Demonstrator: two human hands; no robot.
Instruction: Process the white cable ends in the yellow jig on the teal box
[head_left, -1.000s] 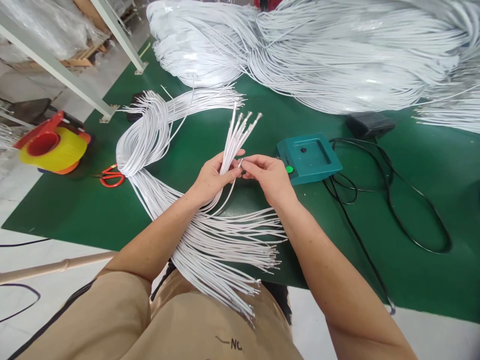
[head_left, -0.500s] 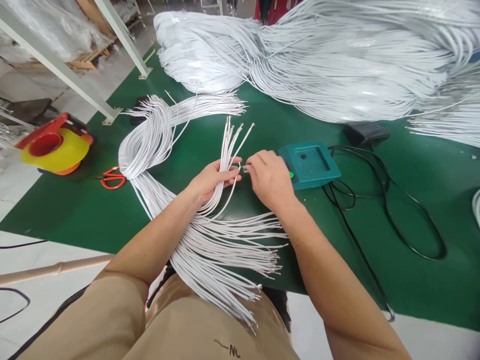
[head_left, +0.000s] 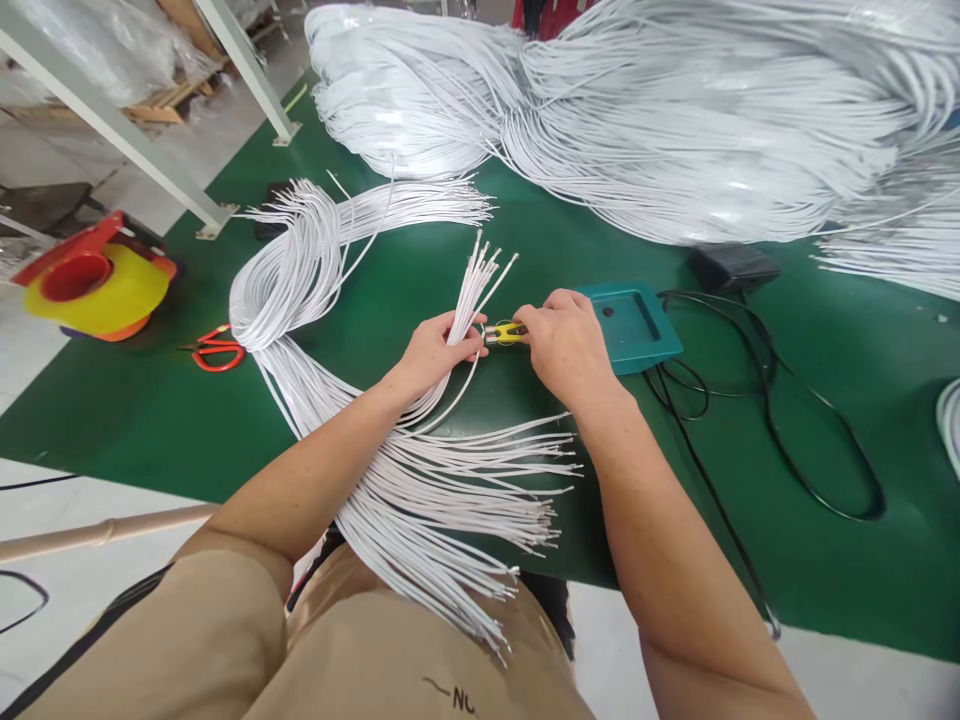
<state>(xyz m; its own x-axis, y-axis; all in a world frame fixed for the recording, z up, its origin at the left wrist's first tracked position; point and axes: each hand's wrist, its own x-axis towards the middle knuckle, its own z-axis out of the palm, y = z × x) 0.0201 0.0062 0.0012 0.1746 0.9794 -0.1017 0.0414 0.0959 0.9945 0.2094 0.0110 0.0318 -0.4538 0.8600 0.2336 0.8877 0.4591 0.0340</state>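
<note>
My left hand [head_left: 442,355] is closed around a small bunch of white cables [head_left: 471,285], whose tipped ends point up and away from me. One cable bends off this bunch toward the fingertips. My right hand [head_left: 568,345] grips a slim yellow-and-black tool [head_left: 508,332] with a metal tip. That tip meets the cable end by my left fingertips; the exact contact is too small to make out. Below the hands, more loose cables [head_left: 450,500] fan out over the table edge and my lap. Right behind my right hand lies a teal box [head_left: 637,325], partly covered by it.
Large bundles of white cable [head_left: 675,120] fill the back of the green table [head_left: 825,400]. Left are a tied cable coil [head_left: 277,290], red-handled scissors [head_left: 217,350] and a yellow-and-red tape dispenser [head_left: 97,290]. Black cords [head_left: 780,400] and a black block [head_left: 733,266] lie right.
My right hand has shifted slightly right, and the yellow body of its tool now shows between the hands. My left hand keeps its hold on the bunch. The view has moved a little.
</note>
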